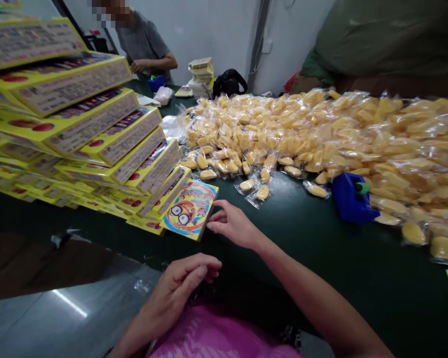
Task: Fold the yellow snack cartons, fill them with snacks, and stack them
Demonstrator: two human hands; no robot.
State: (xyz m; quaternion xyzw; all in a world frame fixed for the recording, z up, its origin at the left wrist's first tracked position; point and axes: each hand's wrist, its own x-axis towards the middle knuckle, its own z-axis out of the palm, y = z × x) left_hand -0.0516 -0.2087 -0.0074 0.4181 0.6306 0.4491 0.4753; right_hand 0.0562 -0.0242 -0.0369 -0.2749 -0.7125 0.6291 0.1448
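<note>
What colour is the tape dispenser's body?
The tape dispenser is blue, clearest in the head view.

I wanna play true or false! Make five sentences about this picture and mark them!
1. The right hand is beside a cartoon-covered box. True.
2. The left hand holds a box. False: the left hand has no box.
3. The nearest tape dispenser is red. False: the tape dispenser is blue.
4. Another person wears a grey shirt. True.
5. The wrapped yellow pieces fill a bucket. False: they lie on the table.
</note>
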